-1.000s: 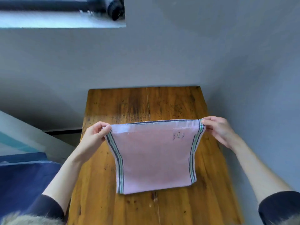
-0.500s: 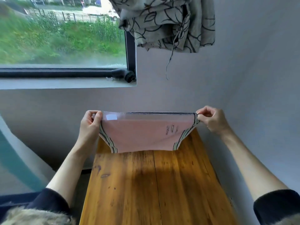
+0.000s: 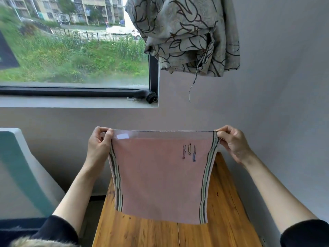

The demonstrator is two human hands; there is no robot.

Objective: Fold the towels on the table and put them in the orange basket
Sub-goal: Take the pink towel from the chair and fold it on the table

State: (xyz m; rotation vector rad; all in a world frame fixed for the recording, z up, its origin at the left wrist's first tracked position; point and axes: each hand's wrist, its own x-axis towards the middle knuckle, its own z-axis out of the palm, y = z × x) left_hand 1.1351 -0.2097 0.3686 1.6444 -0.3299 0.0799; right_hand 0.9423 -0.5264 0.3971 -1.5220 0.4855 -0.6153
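I am holding a thin pink towel (image 3: 156,177) up in the air in front of me, above the far end of a wooden table (image 3: 142,232). My left hand (image 3: 98,145) pinches the towel's top left corner, fingers curled tight around the cloth. My right hand (image 3: 231,141) pinches the top right corner the same way, thumb and fingers closed on the edge. The top hem is pulled into a straight, taut line between my hands, and the fabric hangs flat below it, narrowing slightly toward the bottom. Each side edge carries a woven band of dark, green and pale stripes. Three small stitched figures sit near the upper right, and a white label shows near the upper left. The table is warm, varnished planks with visible grain. Behind it is a smooth grey wall, a window (image 3: 74,50) with a dark frame, and a bunched, leaf-patterned curtain (image 3: 187,32).
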